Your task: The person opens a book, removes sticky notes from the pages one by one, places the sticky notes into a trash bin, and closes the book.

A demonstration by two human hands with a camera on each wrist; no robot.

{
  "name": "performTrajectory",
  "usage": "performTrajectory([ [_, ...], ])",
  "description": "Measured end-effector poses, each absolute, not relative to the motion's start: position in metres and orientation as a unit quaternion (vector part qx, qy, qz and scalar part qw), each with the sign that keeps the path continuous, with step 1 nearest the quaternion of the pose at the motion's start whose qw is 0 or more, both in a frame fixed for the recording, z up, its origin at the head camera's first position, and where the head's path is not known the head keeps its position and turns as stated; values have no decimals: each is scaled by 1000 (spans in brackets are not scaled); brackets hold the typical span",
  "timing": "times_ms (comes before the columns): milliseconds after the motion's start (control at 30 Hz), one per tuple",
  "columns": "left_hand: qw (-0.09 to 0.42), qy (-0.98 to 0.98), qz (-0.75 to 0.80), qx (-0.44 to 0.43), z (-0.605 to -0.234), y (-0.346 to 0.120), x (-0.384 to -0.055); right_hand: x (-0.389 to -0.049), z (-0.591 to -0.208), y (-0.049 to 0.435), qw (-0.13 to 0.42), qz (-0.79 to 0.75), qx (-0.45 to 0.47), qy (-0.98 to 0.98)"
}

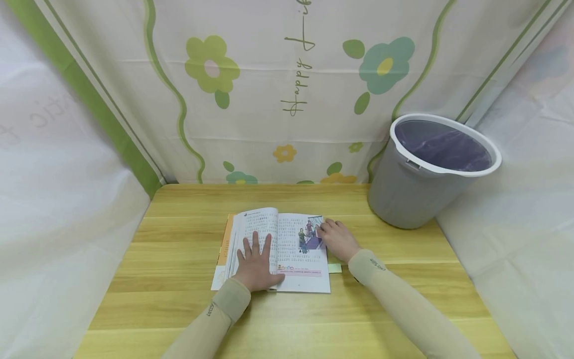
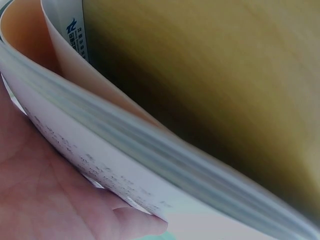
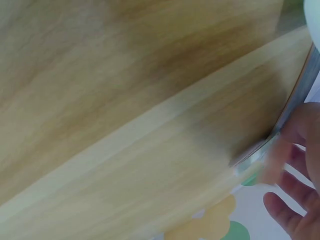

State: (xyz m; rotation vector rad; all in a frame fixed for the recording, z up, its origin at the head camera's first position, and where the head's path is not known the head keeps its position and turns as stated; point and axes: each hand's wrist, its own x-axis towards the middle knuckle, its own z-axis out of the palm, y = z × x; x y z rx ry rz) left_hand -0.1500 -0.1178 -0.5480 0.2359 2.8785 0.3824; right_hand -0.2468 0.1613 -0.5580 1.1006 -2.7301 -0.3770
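At the far left, white fabric (image 1: 67,159) with a green band (image 1: 85,94) bordered the wooden table (image 1: 170,264). A beige left sleeve (image 1: 197,331) extended inward from the near edge. The book (image 1: 287,252) lay open near the middle of the table. An orange-and-white cover part (image 1: 225,239) protruded beyond its left page. The left wrist view showed the page block curving above the wood, with a curled leaf (image 2: 85,80) beneath it.

The left hand (image 1: 255,269) rested on the left page, palm down, fingers spread, its thumb reaching across the centre fold. Behind the book, patterned fabric (image 1: 269,89) carried flowers and vertical lettering. The right page bore rows of print, a coloured illustration (image 1: 309,234) on its upper right and a pink band (image 1: 300,272) lower down.

The right hand (image 1: 339,241) was at the upper right edge of the book, fingers bent over the illustration's side; one finger was blurred in the right wrist view, and whether it pinched a page could not be determined. Just below that hand, a pale green strip (image 1: 335,268) projected from the book's right side. The right sleeve (image 1: 412,301) ran toward the near right.

A grey bin (image 1: 408,189) with a white rim and a dark purplish liner (image 1: 444,144) stood at the far right corner.
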Motion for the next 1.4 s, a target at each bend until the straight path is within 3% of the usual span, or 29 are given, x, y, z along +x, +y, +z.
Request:
performTrajectory([
  [867,121,981,130,79,-546,-118,-149,-257,-537,172,142,-76,372,-914],
  [1167,116,981,129,82,-547,-118,-148,-258,-507,182,166,-36,353,-920],
  [1400,118,980,136,80,-550,-118,-149,-257,-467,189,227,22,363,-903],
])
